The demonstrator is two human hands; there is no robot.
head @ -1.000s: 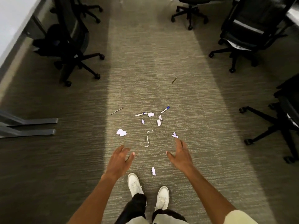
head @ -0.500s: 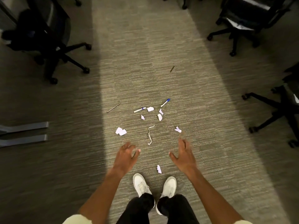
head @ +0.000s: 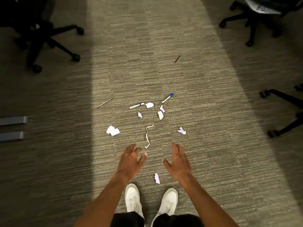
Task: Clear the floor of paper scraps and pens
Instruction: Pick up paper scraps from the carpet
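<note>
Several white paper scraps lie on the lit strip of carpet: a folded pair (head: 112,130), a long thin curl (head: 148,136), a crumpled bit (head: 182,130) and one (head: 157,178) just ahead of my shoes. Two white pens lie farther out, one with a blue band (head: 136,105) and one with a blue cap (head: 167,98). A thin dark pen (head: 105,102) lies at the left, and a brown one (head: 177,58) sits farther away. My left hand (head: 131,161) and my right hand (head: 177,161) hover open over the carpet, holding nothing.
Black office chairs on castors stand at the left (head: 49,36), the upper right (head: 252,22) and the right edge (head: 283,112). Grey metal desk feet (head: 13,126) jut in from the left. My white shoes (head: 150,200) stand at the bottom.
The view has tilted down and moved closer to the litter. Both hands have drawn nearer together, still empty. My feet have come side by side.
</note>
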